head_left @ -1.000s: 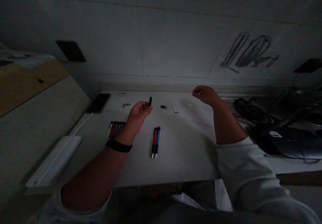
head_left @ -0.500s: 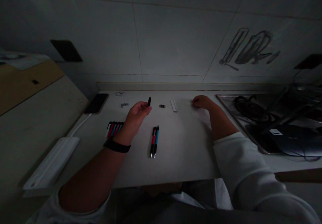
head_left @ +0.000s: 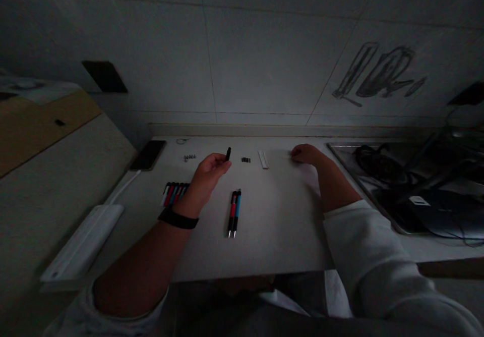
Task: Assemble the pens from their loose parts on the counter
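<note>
My left hand [head_left: 207,175] pinches a short black pen barrel piece [head_left: 228,154] upright between thumb and fingers, above the white tabletop [head_left: 280,226]. Off to the right, my right hand [head_left: 303,154] rests low at the back of the table with fingertips drawn together; whatever they grip is hidden. Between the hands lie several small black pieces [head_left: 245,160] and some thin white refill-like sticks [head_left: 263,159]. Nearer me, a red pen [head_left: 232,211] and a blue pen [head_left: 237,211] lie side by side, tips toward me. Several coloured pen barrels [head_left: 172,193] sit partly behind my left wrist.
Small metal springs [head_left: 189,157] and a thin ring [head_left: 182,141] lie at the back left. A phone [head_left: 148,155] with a white cable is beside a white power strip [head_left: 83,243]. On the right a metal-rimmed hob [head_left: 340,163] holds dark cables and a dark bag.
The view has shifted slightly, moving everything a little to the right. Both hands keep nearly the same pose, the left one still holding the black barrel piece.
</note>
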The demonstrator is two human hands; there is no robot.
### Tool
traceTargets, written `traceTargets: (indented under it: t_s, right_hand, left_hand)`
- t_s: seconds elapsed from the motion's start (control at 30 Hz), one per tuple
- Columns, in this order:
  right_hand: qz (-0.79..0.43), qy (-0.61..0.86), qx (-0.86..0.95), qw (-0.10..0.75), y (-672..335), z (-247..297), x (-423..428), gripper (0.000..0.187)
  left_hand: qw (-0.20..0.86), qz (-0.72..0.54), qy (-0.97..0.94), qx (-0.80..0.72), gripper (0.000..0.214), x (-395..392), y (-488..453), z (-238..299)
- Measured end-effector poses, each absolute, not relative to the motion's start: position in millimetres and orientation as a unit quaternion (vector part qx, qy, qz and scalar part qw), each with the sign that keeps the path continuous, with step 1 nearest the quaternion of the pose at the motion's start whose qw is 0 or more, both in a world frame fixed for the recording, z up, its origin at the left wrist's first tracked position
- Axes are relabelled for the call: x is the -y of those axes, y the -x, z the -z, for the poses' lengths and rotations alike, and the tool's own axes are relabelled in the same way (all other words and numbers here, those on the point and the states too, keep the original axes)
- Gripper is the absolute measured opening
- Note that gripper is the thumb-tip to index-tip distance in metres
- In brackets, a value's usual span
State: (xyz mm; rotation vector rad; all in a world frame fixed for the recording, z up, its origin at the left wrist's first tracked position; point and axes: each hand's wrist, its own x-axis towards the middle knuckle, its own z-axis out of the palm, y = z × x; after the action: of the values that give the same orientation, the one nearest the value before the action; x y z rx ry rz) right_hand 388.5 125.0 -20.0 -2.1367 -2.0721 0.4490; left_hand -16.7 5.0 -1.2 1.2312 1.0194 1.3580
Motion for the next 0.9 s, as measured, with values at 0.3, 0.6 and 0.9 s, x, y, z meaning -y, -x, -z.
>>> traceTargets:
  t_s: [0.3, 0.6, 0.9]
  right_hand:
    - [-0.125, 0.708, 0.688, 0.099, -387, -19, -111, 0.021]
    - [-0.315, 0.499, 0.761, 0.268, -261, -56, -33, 0.035]
    - [-0.406, 0.446, 0.734, 0.313, -212, 11, -9, 0.036]
  left_hand:
    - [0.456, -0.534, -0.567, -0.430, 0.028, -7, 18, 4]
    - [0.195, -0.408, -0.784, -0.425, 0.009, 4, 17, 2]
    - [0.151, -0.364, -0.820, -0.415, 0.011, 3, 16, 8]
